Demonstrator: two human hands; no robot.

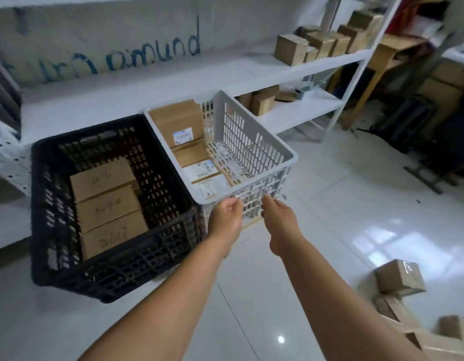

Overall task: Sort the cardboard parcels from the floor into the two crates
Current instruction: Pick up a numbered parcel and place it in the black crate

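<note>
A black crate (121, 272) stands on the floor at the left with three plain cardboard parcels (108, 207) lying flat inside. Beside it on the right is a white crate (251, 142) that holds several labelled parcels (177, 121). My left hand (225, 217) hovers at the white crate's near corner, fingers loosely curled and empty. My right hand (277, 220) reaches toward the same near wall with relaxed fingers and holds nothing. More cardboard parcels (400, 280) lie on the floor at the lower right.
A white metal shelf unit (290, 71) runs behind the crates, with boxes (290, 49) on its upper and lower boards. Dark furniture and stacked cartons (444, 95) fill the far right. Glossy white floor tiles (343, 217) lie between the crates and the loose parcels.
</note>
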